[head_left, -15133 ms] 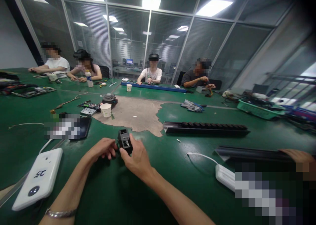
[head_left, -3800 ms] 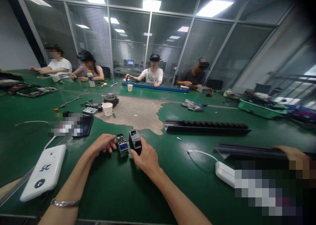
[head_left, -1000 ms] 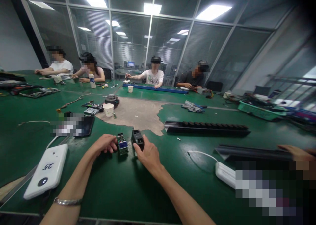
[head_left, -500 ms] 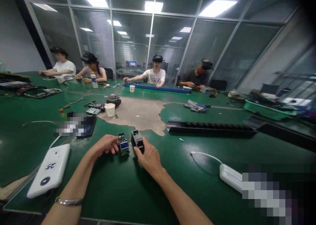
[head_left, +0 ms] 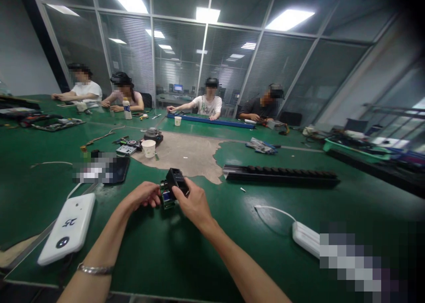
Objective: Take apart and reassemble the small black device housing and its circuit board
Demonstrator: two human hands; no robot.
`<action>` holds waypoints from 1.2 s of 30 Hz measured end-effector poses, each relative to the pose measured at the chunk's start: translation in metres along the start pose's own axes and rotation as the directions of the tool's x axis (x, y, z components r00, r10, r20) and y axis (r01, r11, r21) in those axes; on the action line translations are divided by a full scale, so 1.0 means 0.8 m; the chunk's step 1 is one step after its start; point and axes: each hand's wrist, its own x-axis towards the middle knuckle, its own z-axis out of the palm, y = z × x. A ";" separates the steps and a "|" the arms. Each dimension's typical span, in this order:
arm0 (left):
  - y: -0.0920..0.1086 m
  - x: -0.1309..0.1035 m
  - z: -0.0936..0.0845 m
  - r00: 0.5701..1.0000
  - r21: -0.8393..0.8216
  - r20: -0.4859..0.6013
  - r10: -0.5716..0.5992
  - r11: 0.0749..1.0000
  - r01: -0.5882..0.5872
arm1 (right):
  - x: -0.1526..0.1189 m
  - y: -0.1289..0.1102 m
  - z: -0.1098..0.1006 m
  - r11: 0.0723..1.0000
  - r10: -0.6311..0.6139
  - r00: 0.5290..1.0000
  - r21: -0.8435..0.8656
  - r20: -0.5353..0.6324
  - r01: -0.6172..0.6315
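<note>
My right hand (head_left: pixel 195 201) is closed around a small black plastic housing (head_left: pixel 175 181), tilted above the right part of a green circuit board module (head_left: pixel 168 200). The module carries a small blue block and is partly covered by the housing. At its left edge my left hand (head_left: pixel 146 195) grips it with curled fingertips. A metal bracelet circles my left wrist. Green tabletop (head_left: pixel 156 258) lies beneath both hands.
A white power bank (head_left: pixel 68 227) lies at left, another white device (head_left: pixel 305 238) with a cable at right. Beyond my hands are a paper cup (head_left: pixel 149 149), a long black rail (head_left: pixel 282 176) and gloves (head_left: pixel 261 145). Several people sit across the table.
My right hand has moved the black housing left and up, from beside the circuit board module to over it. My left hand and the module have barely moved.
</note>
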 end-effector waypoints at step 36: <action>0.004 -0.002 -0.003 0.999 0.101 -0.027 -0.024 0.994 0.027 | -0.022 -0.001 0.051 0.956 -0.025 0.989 -0.286 0.148 0.067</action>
